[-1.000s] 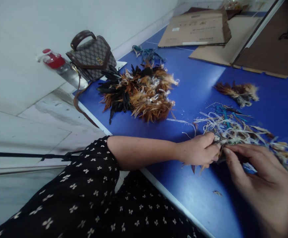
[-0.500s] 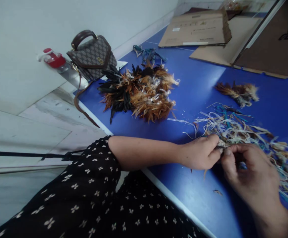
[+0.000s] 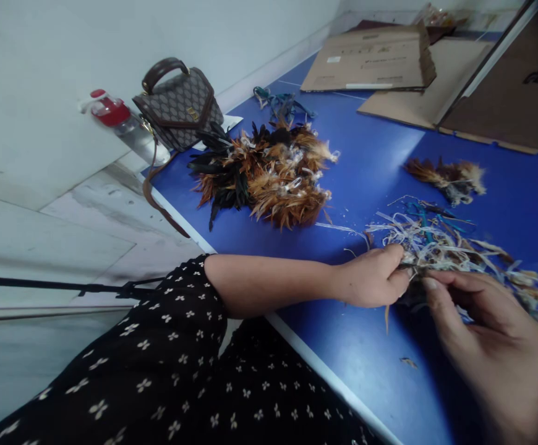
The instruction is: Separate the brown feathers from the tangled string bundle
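Observation:
My left hand (image 3: 375,275) is closed, knuckles up, on a small bunch of feathers (image 3: 387,318), mostly hidden inside the fist; one brown feather tip hangs below it. Thumb and forefinger of my right hand (image 3: 496,334) pinch the bunch's bound end, close to the left fingertips. Exactly what the right fingertips grip, string or feather stem, is too blurred to tell. Just beyond both hands lies a tangled heap of pale strings and feather scraps (image 3: 445,247), with some teal strands in it.
Brown and black feather bunches (image 3: 287,201) are piled left of centre. A smaller feather bunch (image 3: 449,178) lies at the right. Teal strips (image 3: 282,104), a handbag (image 3: 180,108), a bottle (image 3: 134,133) and flattened cardboard (image 3: 371,59) stand or lie along the back of the blue table (image 3: 343,364).
My right hand has shifted a little to the right, and its fingertips are slightly farther from the left ones. My left hand keeps its grip; the whole view has shifted slightly.

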Demonstrator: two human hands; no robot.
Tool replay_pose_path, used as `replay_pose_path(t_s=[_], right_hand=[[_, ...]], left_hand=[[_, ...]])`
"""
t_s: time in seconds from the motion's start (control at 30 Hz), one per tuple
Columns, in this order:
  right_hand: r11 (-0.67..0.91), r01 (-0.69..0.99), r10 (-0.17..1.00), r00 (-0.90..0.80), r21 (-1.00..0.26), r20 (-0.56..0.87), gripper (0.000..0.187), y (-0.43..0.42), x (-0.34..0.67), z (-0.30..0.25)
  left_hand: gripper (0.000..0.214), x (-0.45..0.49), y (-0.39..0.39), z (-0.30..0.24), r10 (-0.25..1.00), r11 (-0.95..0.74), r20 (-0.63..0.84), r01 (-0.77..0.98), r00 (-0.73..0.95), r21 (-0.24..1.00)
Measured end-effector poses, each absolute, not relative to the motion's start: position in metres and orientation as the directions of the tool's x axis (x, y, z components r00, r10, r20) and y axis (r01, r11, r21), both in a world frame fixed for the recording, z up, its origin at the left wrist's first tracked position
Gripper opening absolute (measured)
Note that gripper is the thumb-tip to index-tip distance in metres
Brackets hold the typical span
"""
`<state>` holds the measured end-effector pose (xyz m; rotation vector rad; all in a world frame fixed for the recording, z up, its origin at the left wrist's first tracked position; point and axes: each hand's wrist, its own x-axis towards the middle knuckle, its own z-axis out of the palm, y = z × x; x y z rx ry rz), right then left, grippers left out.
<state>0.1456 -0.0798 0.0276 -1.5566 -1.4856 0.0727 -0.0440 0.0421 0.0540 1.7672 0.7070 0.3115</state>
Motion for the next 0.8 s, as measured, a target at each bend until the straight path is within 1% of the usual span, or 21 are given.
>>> replay_pose_path(t_s=[0.07, 0.1, 0.2, 0.3, 0.37, 0.43, 0.53, 0.6, 0.63, 0.7, 0.73, 0.8], right_hand=[[0.276, 0.813, 0.781, 0.121, -0.513, 0.613, 0.012, -0.077, 0.146, 0.028], [0.305, 0.829, 0.77, 0.075, -0.469, 0.633, 0.01, -0.075, 0.146, 0.028], [0.317, 0.848, 0.765, 0.035, -0.424, 0.643, 0.005, -0.071, 0.144, 0.03], [0.264, 0.865, 0.782, 0.067, -0.427, 0.62, 0.011, -0.071, 0.141, 0.03], [0.216, 0.864, 0.794, 0.115, -0.455, 0.597, 0.014, -0.073, 0.139, 0.029], [0.182, 0.814, 0.827, 0.177, -0.551, 0.534, 0.015, -0.077, 0.138, 0.029], [0.178, 0.656, 0.903, 0.188, -0.734, 0.387, 0.015, -0.085, 0.138, 0.029], [0.18, 0.575, 0.912, 0.207, -0.798, 0.355, 0.013, -0.09, 0.14, 0.029], [0.18, 0.561, 0.9, 0.237, -0.808, 0.365, 0.011, -0.091, 0.142, 0.029], [0.192, 0.589, 0.846, 0.305, -0.785, 0.436, 0.008, -0.091, 0.145, 0.03], [0.212, 0.628, 0.816, 0.308, -0.749, 0.489, 0.008, -0.09, 0.147, 0.03], [0.271, 0.734, 0.768, 0.225, -0.623, 0.599, 0.016, -0.085, 0.149, 0.031]], left_hand=[[0.021, -0.044, 0.042, 0.054, 0.594, -0.16, -0.157, 0.308, 0.789, 0.938], [0.021, -0.044, 0.042, 0.054, 0.59, -0.165, -0.159, 0.312, 0.791, 0.936], [0.021, -0.044, 0.041, 0.057, 0.575, -0.19, -0.15, 0.31, 0.804, 0.932], [0.025, -0.045, 0.038, 0.061, 0.557, -0.219, -0.136, 0.302, 0.819, 0.928], [0.027, -0.046, 0.036, 0.062, 0.557, -0.241, -0.122, 0.3, 0.821, 0.923], [0.026, -0.046, 0.036, 0.061, 0.567, -0.256, -0.107, 0.298, 0.817, 0.92], [0.03, -0.045, 0.039, 0.059, 0.584, -0.243, -0.101, 0.293, 0.805, 0.925], [0.033, -0.045, 0.041, 0.057, 0.599, -0.212, -0.103, 0.281, 0.794, 0.936], [0.033, -0.045, 0.042, 0.057, 0.602, -0.19, -0.111, 0.276, 0.791, 0.942], [0.03, -0.044, 0.044, 0.055, 0.596, -0.136, -0.138, 0.27, 0.791, 0.953], [0.028, -0.044, 0.044, 0.053, 0.587, -0.107, -0.154, 0.264, 0.795, 0.959], [0.025, -0.043, 0.043, 0.05, 0.565, -0.055, -0.174, 0.247, 0.806, 0.967]])
